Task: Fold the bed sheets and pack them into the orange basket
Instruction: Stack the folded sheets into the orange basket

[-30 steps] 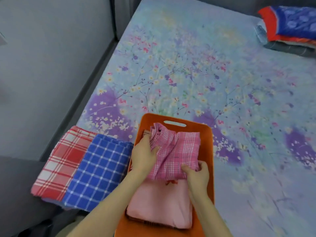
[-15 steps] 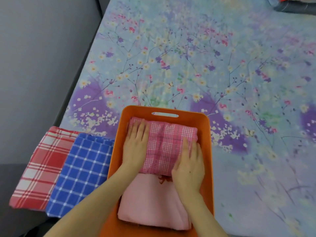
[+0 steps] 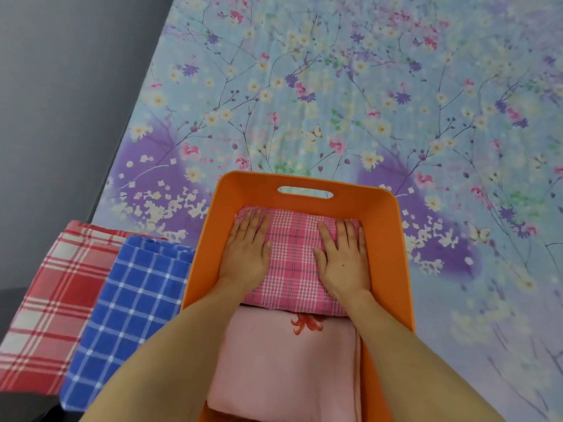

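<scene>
While the orange basket (image 3: 387, 226) sits on the bed (image 3: 335, 102) near its closer edge, the head view looks almost straight down into it. A folded pink checked sheet (image 3: 292, 269) lies in the far half of the basket, against the wall with the handle slot (image 3: 304, 191). It overlaps the far edge of a folded plain pink sheet (image 3: 283, 360), which fills the near half and shows a small red flower motif just by that overlap. Both hands rest palm down on the pink checked sheet, fingers straight and pointing away from the person, gripping nothing. The left hand (image 3: 246, 254) covers the sheet's left side close to the basket's left wall, and the right hand (image 3: 344, 260) covers its right side, with a strip of checked cloth bare between them. Both bare forearms reach in over the plain pink sheet. Outside the basket, right up against its left wall, a folded blue checked sheet (image 3: 128, 315) lies at the bed's edge. A folded red checked sheet (image 3: 48, 300) lies further left, its right edge covered by the blue one. The bed wears a pale blue and purple floral print, and a plain grey area (image 3: 61, 86) runs along its left side
</scene>
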Tool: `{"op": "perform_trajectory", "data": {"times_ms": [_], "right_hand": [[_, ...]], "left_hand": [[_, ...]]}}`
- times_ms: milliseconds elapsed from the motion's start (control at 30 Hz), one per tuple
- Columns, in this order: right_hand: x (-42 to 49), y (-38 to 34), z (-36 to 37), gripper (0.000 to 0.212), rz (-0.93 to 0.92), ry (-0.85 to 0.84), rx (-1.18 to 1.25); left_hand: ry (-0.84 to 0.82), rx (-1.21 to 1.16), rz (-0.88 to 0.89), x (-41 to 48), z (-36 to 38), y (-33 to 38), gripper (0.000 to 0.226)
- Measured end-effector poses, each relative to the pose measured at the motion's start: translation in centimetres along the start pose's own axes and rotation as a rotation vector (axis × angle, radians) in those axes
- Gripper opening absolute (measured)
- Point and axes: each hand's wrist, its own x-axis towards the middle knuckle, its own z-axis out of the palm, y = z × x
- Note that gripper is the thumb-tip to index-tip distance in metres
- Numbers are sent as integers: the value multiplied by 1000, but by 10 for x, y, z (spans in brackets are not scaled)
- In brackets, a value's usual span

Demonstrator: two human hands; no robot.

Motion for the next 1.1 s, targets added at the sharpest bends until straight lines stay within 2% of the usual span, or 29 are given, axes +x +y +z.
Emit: {"op": "perform_trajectory", "data": {"times_ms": [100, 167, 233, 367, 400, 467, 533, 600, 700, 767, 833, 900, 967, 1033, 1100], "right_hand": [[-2, -2, -5, 62, -7, -19, -11], [-7, -5, -17, 64, 10, -34, -4], [-18, -14, -40, 62, 61, 10, 61], [-55, -71, -106, 46, 144, 222, 419], [-65, -92, -121, 44, 94, 281, 505], [-82, -136, -142, 38, -73, 352, 619], [-96, -178, -151, 30, -241, 291, 687], [-106, -209, -153, 30, -364, 176, 697], [-116, -236, -150, 34, -385, -41, 669], [-122, -247, -141, 40, -338, -208, 605], [-131, -263, -131, 43, -351, -325, 506], [-138, -269, -123, 43, -364, -368, 457], [-141, -271, -118, 42, -376, -358, 445], [-145, -275, -117, 42, -397, -346, 423], [-147, -274, -117, 41, -412, -325, 414]], "left_hand": [[-89, 0, -24, -1, -9, 3, 63], [-202, -3, -45, 2, -24, 10, 58], [-241, -170, -69, -5, -61, 21, 55], [143, -762, -168, -53, -135, 22, 35], [250, -797, -199, -68, -148, 13, 30], [398, -719, -292, -97, -159, -20, 24], [369, -601, -516, -125, -150, -66, 26], [176, -485, -817, -160, -126, -115, 35], [-49, -553, -1170, -226, -91, -152, 39], [-54, -752, -1282, -261, -71, -149, 48], [20, -1202, -1415, -283, -57, -135, 56], [19, -1719, -1555, -286, -46, -116, 70], [6, -2030, -1572, -281, -41, -100, 75], [111, -2206, -1546, -279, -39, -90, 69], [171, -2227, -1561, -276, -41, -83, 68]]}}
